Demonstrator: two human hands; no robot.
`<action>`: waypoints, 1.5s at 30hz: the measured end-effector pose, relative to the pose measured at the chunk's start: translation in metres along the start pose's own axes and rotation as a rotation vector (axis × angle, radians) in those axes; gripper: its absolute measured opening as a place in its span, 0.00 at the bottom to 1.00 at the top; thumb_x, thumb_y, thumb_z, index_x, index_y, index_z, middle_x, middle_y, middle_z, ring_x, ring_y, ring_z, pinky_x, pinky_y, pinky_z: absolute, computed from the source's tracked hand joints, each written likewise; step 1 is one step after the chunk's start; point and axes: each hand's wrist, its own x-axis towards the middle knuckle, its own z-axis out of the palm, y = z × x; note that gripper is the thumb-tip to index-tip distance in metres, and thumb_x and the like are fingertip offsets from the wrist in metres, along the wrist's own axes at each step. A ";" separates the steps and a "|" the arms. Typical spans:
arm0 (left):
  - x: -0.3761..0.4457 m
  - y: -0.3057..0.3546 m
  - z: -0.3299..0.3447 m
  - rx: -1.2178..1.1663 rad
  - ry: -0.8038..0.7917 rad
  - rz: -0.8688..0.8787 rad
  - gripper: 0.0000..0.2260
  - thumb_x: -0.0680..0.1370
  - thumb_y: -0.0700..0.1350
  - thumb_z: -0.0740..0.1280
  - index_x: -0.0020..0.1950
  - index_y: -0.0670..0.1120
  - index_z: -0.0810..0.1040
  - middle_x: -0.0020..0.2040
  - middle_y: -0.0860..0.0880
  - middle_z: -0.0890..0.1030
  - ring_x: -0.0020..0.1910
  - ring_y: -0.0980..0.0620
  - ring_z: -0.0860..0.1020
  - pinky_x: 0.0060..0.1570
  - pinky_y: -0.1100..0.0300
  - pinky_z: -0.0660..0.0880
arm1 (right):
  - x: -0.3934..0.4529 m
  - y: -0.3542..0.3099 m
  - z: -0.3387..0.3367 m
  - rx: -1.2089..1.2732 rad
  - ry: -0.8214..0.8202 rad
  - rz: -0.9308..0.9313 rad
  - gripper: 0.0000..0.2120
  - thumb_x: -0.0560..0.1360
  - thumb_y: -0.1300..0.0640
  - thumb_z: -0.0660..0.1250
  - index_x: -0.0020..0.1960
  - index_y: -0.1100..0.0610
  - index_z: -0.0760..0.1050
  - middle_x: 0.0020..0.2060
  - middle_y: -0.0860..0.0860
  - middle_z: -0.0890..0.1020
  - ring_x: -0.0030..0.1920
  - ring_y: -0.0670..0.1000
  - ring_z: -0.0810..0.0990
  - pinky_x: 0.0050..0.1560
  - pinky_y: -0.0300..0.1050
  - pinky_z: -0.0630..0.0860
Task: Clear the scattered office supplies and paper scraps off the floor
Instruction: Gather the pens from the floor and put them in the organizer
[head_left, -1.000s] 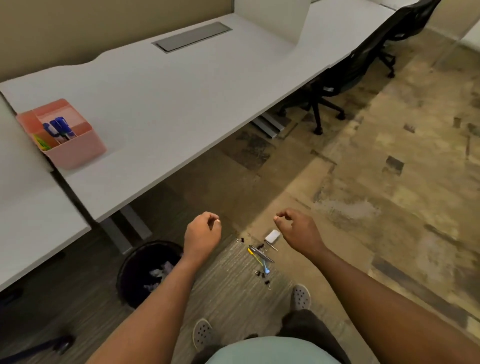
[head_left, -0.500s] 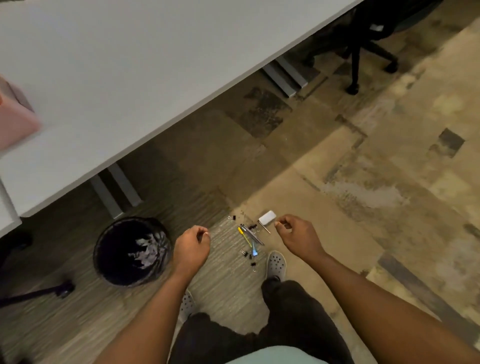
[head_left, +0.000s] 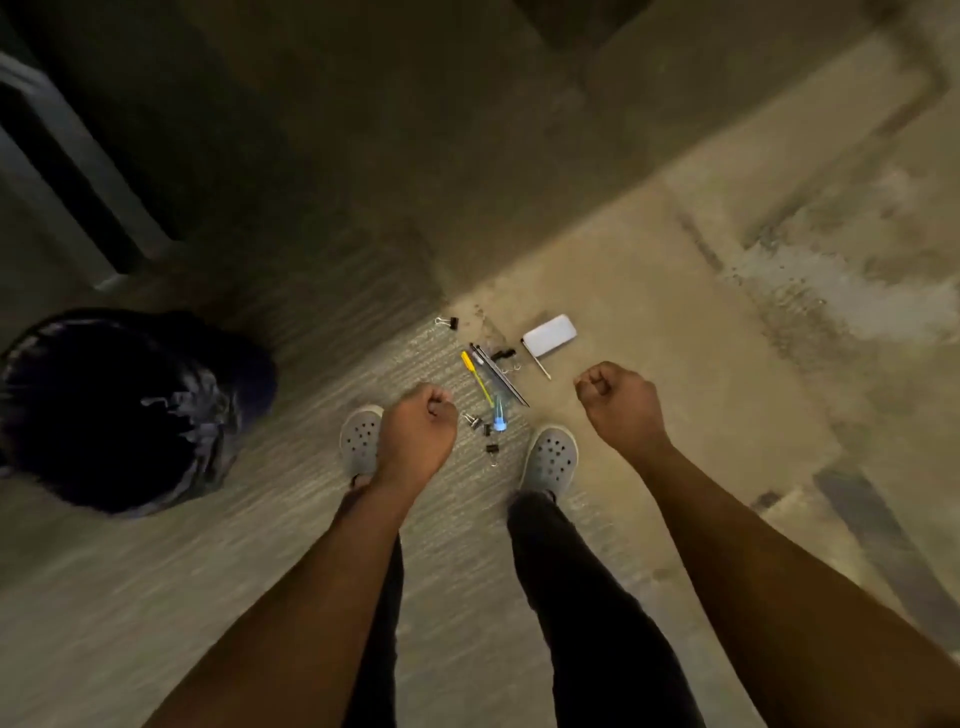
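Desk leg (head_left: 78, 171): grey metal, upper left corner, slanting down toward the carpet; blurred.
Waste bin (head_left: 57, 467): round, black, black liner, at the left edge on the striped carpet; pale scraps dimly visible inside, blurred.
Carpet (head_left: 156, 597): grey striped tile under the feet and bin; tan mottled tiles to the right.
Left shoe (head_left: 360, 436): grey perforated clog, partly hidden behind the left hand.
Left hand (head_left: 418, 431): held above the floor, fingers curled into a loose fist, nothing visibly held; knuckles just left of the supplies.
Lone binder clip (head_left: 448, 322): small, black, on the carpet seam, apart from the main cluster, upper left of it.
Yellow pen (head_left: 478, 378): lying diagonally on the floor between the two hands.
Dark pens (head_left: 498, 375): thin, side by side, just right of the yellow pen, same diagonal.
Blue-tipped marker (head_left: 500, 418): at the lower end of the pens, between the shoes.
Binder clips (head_left: 480, 428): three small black ones, strung beside and below the marker.
White eraser (head_left: 549, 335): rectangular block on the tan tile, upper right of the pens; a thin pale stick lies touching its lower left corner.
Right shoe (head_left: 550, 460): grey clog, just below the cluster.
Right hand (head_left: 621, 402): above the tan tile, fingers curled shut, empty as far as visible; below and right of the eraser, not touching it.
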 end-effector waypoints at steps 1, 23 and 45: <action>0.021 -0.012 0.016 0.014 -0.002 -0.004 0.05 0.76 0.42 0.64 0.44 0.46 0.80 0.40 0.50 0.82 0.42 0.47 0.80 0.44 0.58 0.75 | 0.019 0.012 0.019 -0.015 -0.013 0.003 0.05 0.75 0.57 0.67 0.41 0.56 0.78 0.32 0.46 0.77 0.34 0.47 0.73 0.34 0.34 0.60; 0.244 -0.176 0.200 0.345 0.012 0.040 0.16 0.74 0.57 0.68 0.48 0.45 0.79 0.45 0.45 0.83 0.43 0.45 0.81 0.41 0.55 0.76 | 0.205 0.124 0.310 -0.549 -0.044 -0.216 0.17 0.76 0.51 0.69 0.59 0.58 0.68 0.54 0.58 0.78 0.52 0.57 0.80 0.44 0.46 0.74; 0.247 -0.162 0.236 0.053 0.015 -0.040 0.11 0.79 0.45 0.61 0.56 0.38 0.71 0.43 0.42 0.79 0.41 0.40 0.79 0.37 0.50 0.76 | 0.196 0.136 0.298 -0.636 -0.060 -0.180 0.11 0.82 0.57 0.51 0.58 0.63 0.65 0.48 0.60 0.76 0.42 0.54 0.75 0.41 0.46 0.75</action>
